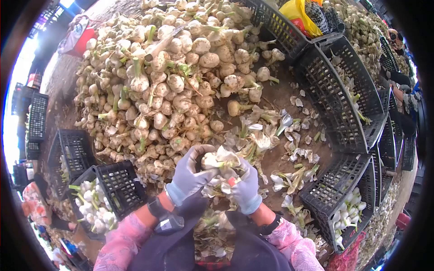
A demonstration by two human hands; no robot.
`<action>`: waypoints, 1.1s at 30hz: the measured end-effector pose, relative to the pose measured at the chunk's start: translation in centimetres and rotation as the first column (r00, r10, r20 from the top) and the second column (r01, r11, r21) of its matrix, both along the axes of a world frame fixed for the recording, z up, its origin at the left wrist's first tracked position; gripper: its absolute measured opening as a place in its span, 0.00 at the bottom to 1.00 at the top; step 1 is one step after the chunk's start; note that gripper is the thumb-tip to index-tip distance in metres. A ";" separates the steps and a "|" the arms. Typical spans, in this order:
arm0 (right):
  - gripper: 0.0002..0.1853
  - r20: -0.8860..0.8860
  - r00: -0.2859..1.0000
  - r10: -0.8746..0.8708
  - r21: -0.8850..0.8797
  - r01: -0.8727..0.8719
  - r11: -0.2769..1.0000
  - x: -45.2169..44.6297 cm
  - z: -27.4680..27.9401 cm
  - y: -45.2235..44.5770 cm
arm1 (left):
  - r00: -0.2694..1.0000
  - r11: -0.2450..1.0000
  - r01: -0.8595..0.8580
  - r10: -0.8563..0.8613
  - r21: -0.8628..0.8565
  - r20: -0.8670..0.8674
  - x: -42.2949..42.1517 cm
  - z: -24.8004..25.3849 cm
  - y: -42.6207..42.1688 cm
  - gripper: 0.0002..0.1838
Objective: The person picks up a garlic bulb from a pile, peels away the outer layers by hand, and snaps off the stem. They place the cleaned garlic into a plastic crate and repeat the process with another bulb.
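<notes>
A garlic bulb point(210, 161) with loose, pale outer skin is held between my two gloved hands, low in the middle of the view. My left hand point(191, 174) wraps its fingers round the bulb's left side. On the right, my right hand point(244, 183) is closed, with its fingertips at the bulb's peeling skin and something small and red-orange showing between the fingers; what that is I cannot make out. Beyond my hands rises a large heap of unpeeled garlic point(181, 86). Loose skins and cut stalks point(266, 140) lie on the ground to the right.
At the lower left a black crate point(120, 185) holds white bulbs. Another crate point(334, 180) with white bulbs stands at the lower right, below a tilted crate point(334, 99). A yellow bag point(300, 16) sits at the top right. Other people are at both edges.
</notes>
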State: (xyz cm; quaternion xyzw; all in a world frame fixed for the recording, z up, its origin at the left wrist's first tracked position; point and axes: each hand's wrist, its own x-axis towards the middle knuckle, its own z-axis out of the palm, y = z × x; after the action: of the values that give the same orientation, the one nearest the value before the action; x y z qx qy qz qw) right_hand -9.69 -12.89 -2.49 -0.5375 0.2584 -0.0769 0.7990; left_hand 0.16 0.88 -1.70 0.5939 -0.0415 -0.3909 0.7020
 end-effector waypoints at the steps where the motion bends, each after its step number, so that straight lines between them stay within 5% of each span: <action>1: 0.11 0.011 1.000 0.016 -0.041 -0.015 0.999 0.0 -0.1 -0.2 | 0.999 0.998 0.043 -0.045 -0.040 -0.031 0.2 0.1 0.2 0.34; 4: 0.10 0.086 0.996 0.035 -0.157 -0.021 0.987 0.8 0.3 -2.1 | 0.952 0.962 0.230 -0.253 -0.145 -0.172 1.1 1.2 1.0 0.30; 5: 0.12 0.181 0.976 -0.118 0.014 0.118 0.993 2.1 0.2 -2.8 | 0.921 0.937 0.282 -0.325 -0.208 -0.214 0.9 1.2 1.3 0.32; 7: 0.20 -0.016 0.991 -0.133 0.190 0.134 0.973 -0.2 -4.4 -6.6 | 0.890 0.903 0.368 -0.411 -0.222 -0.195 1.0 2.0 1.4 0.33; 8: 0.22 -0.097 0.994 -0.051 -0.465 0.000 0.885 -0.3 -6.6 -8.1 | 0.920 0.913 0.347 -0.376 -0.215 -0.113 1.1 1.9 1.3 0.33; 9: 0.23 -0.211 0.977 -0.038 -0.898 -0.179 0.401 0.5 -6.7 -8.7 | 0.941 0.922 0.324 -0.338 -0.210 -0.031 1.3 1.6 1.1 0.33; 13: 0.31 -0.442 0.836 0.325 -0.479 -0.526 0.703 -0.3 -3.0 -8.6 | 0.925 0.961 0.259 -0.219 -0.093 0.311 1.4 0.3 1.2 0.34; 14: 0.31 -0.107 0.880 0.463 -0.166 -0.475 0.864 -0.7 -2.5 -7.6 | 0.913 0.965 0.255 -0.221 -0.057 0.342 1.5 -0.1 1.2 0.35; 16: 0.29 0.216 0.901 0.375 0.382 -0.432 0.817 -1.3 -0.8 -4.5 | 0.842 0.963 0.261 -0.261 0.067 0.472 1.2 0.2 0.6 0.34; 18: 0.22 0.088 0.981 0.171 0.638 -0.187 0.747 -0.1 4.6 -1.8 | 0.761 0.949 0.283 -0.312 0.141 0.569 1.2 0.9 0.4 0.31; 21: 0.22 -0.021 0.945 0.327 0.290 -0.307 0.906 -0.2 3.0 -2.5 | 0.952 0.978 0.209 -0.197 -0.025 0.236 0.9 2.5 0.1 0.31; 22: 0.22 -0.057 0.936 0.346 0.011 -0.346 0.938 -0.2 2.6 -2.7 | 0.949 0.990 0.143 -0.138 0.002 0.282 0.9 2.3 0.2 0.27; 26: 0.24 -0.111 0.944 0.310 -0.283 -0.329 0.901 0.0 3.5 -2.9 | 0.882 0.985 0.063 -0.131 0.162 0.452 0.9 3.1 -0.2 0.09; 30: 0.26 -0.061 0.927 0.369 -0.152 -0.374 0.915 -0.4 3.2 -2.6 | 0.815 0.952 -0.024 -0.158 0.305 0.558 0.7 3.6 0.1 0.04; 33: 0.30 0.069 0.929 0.363 0.097 -0.368 0.925 -0.7 1.5 -2.4 | 0.989 0.988 -0.147 0.147 0.039 -0.008 0.2 3.2 -0.2 0.07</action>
State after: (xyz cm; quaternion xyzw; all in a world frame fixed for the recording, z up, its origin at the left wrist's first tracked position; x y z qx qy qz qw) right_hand -10.44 -15.28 -0.95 -0.5300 0.1377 0.0741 0.8334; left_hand 0.40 0.70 1.51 0.6064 0.0137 -0.3421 0.7177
